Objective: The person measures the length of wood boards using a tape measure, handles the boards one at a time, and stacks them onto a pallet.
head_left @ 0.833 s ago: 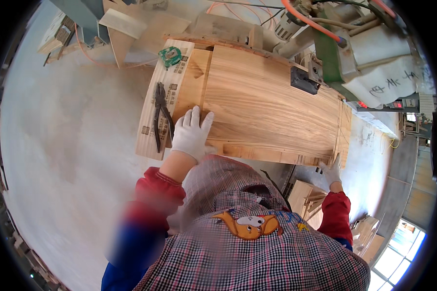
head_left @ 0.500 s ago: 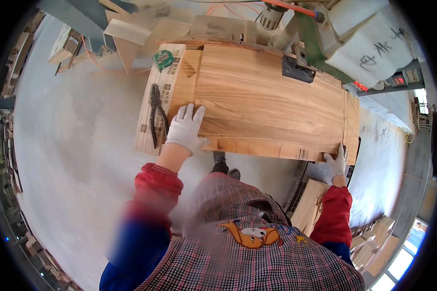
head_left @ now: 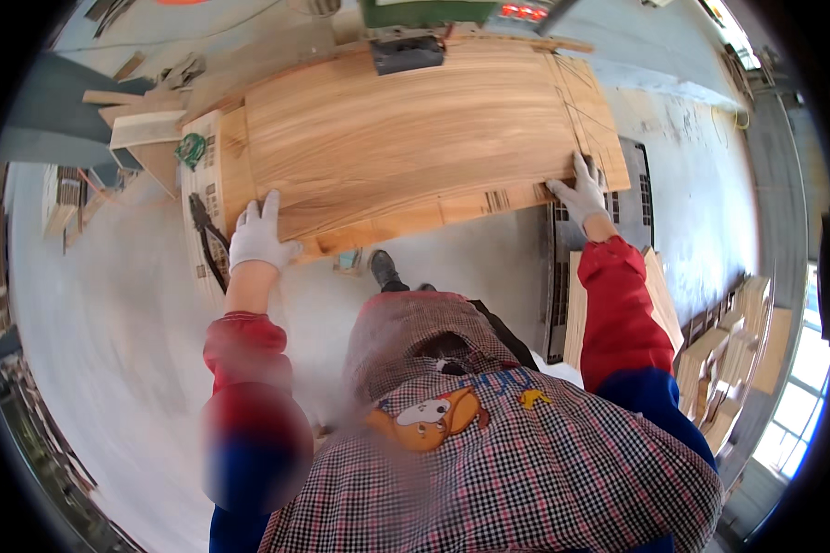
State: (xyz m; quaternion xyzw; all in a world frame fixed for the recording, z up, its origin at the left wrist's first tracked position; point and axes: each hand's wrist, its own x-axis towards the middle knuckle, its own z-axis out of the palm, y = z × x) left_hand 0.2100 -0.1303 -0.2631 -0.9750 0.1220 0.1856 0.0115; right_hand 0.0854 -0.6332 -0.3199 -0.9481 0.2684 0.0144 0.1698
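Observation:
A wide wood-grained panel (head_left: 406, 138) lies in front of me, with a lighter strip along its near edge and pencil lines near its right end. My left hand (head_left: 260, 238), in a white glove, rests on the panel's near left corner, fingers spread flat. At the near right edge my gloved right hand (head_left: 581, 195) presses on the panel with its fingers apart and the thumb along the edge. Left of the panel, a pale printed board (head_left: 207, 175) carries black-handled pliers (head_left: 208, 230) and a green tape measure (head_left: 191, 149). A black block (head_left: 408, 55) stands over the far edge.
Behind the panel is a green machine part (head_left: 424, 13) with red lit digits beside it. Scrap wood (head_left: 148, 129) lies at the far left. Below my right arm stand stacked boards (head_left: 659, 295), and more wood pieces (head_left: 724, 359) lean farther right.
The view has turned, so everything sits differently in it. Against the black block, the panel has slid to the right, with the pliers and tape measure travelling along. Both hands stay on it.

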